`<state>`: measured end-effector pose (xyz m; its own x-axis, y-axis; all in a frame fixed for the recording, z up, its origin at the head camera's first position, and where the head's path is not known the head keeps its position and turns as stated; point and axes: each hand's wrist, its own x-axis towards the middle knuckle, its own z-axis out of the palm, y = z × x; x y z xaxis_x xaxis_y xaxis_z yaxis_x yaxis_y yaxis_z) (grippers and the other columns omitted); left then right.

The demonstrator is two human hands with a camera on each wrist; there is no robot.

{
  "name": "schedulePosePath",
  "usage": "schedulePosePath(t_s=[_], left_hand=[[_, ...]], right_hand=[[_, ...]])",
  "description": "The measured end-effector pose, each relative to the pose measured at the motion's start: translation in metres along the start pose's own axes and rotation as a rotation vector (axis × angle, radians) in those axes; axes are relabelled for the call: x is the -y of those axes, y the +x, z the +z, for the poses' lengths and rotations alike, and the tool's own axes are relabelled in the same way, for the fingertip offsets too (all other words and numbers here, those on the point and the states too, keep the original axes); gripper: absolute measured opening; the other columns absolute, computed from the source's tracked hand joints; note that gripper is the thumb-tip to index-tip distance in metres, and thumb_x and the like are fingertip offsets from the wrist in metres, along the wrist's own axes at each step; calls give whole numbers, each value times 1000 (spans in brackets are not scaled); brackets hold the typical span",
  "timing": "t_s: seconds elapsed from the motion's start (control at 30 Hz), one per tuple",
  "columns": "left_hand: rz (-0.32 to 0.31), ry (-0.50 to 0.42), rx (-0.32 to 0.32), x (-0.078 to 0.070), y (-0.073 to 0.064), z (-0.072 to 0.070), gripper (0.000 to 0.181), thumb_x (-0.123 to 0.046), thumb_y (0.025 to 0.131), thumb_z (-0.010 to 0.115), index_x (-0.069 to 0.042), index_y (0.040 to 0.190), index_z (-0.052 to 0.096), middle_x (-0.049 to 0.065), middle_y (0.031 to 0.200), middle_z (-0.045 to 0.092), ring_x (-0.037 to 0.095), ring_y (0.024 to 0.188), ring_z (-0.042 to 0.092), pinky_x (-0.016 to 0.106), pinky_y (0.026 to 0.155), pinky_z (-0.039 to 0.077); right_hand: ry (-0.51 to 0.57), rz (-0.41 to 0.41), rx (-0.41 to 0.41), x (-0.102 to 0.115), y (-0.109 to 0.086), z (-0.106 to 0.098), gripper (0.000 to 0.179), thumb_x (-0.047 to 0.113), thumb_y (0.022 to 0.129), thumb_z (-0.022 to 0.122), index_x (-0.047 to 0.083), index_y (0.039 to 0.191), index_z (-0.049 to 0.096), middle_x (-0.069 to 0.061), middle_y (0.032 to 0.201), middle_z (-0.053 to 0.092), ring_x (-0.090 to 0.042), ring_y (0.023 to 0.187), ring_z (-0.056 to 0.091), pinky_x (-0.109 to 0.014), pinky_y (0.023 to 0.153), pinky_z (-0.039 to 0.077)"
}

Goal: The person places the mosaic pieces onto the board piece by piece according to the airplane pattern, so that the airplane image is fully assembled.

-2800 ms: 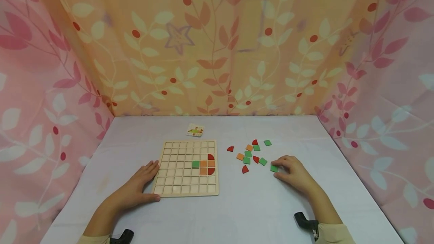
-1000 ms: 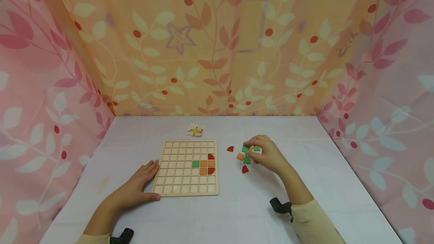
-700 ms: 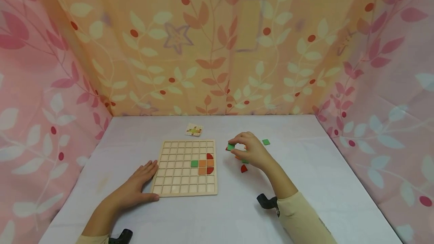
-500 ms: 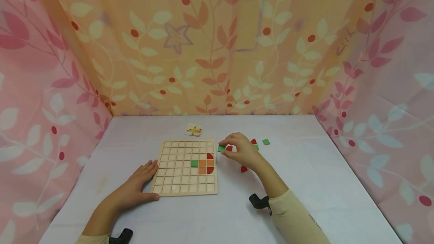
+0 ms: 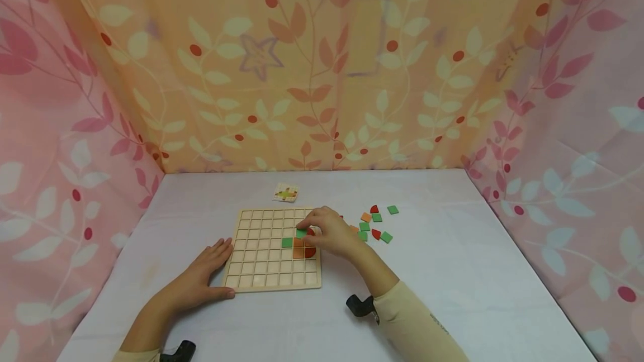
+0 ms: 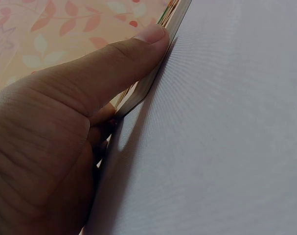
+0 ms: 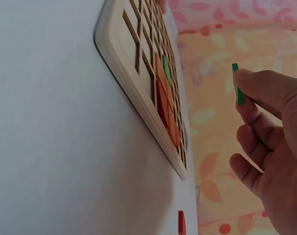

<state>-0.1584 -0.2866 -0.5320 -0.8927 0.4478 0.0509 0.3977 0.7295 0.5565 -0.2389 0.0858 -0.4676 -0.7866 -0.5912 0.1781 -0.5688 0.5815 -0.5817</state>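
Note:
My right hand (image 5: 333, 232) pinches a small green square tile (image 5: 301, 233) between thumb and fingers over the right part of a wooden grid board (image 5: 259, 267). In the right wrist view the green tile (image 7: 238, 88) is edge-on and raised off the board. Set in the grid are a green square (image 5: 287, 242), orange squares (image 5: 298, 252) and red quarter-round tiles (image 5: 310, 252), partly covered by my right hand. My left hand (image 5: 201, 277) rests at the board's left edge, fingers extended. In the left wrist view its thumb (image 6: 138, 49) touches the board's side.
Loose green, orange and red tiles (image 5: 364, 227) lie scattered right of the board, one green square (image 5: 393, 209) farthest right. A small pattern card (image 5: 285, 193) lies behind the board. Patterned cloth (image 5: 322, 71) walls the white table at the back and sides.
My right hand took the green tile from the right side of the table, carried it left past the loose tiles, and is now over the board. My left hand stays at the board's edge.

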Motion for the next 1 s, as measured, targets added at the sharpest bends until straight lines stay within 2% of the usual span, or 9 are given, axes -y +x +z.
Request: schedulePosePath(t_s=[0.13,0.4,0.47,0.8,1.0], left_hand=[[-3,-3,1,0,-1,0,117,-63,74,82,-1,159,32,13,169,25,42,156,16,9,119,-11],[-17,2,9,-1,-1,-1,117,-64,74,81,-1,159,32,13,169,24,41,157,16,10,119,-11],[-13,-5,6,-2,-1,-1,116,-63,74,82,-1,159,33,13,169,24,42,157,15,10,119,-11],[50,11,-35,-3,-2,0,113,-59,76,82,3,157,35,20,166,28,47,153,20,9,119,-10],[25,-5,-11,-4,-1,-2,113,-62,77,80,2,157,34,18,168,26,45,155,18,11,120,-10]], right_hand=[[-4,-8,29,3,5,13,26,22,92,76,22,118,78,11,110,68,-11,109,54,-32,94,48],[-55,-49,95,6,16,34,27,27,93,75,23,119,78,10,110,68,-10,109,55,-31,100,45],[-72,-54,112,6,18,38,27,29,92,76,23,118,78,10,109,68,-9,107,55,-30,98,45],[-179,-61,152,8,18,49,23,32,91,77,26,113,80,14,100,68,-5,91,50,-23,82,41],[-212,-61,153,8,18,50,22,31,89,79,27,111,81,13,97,67,-5,89,49,-24,82,40]])
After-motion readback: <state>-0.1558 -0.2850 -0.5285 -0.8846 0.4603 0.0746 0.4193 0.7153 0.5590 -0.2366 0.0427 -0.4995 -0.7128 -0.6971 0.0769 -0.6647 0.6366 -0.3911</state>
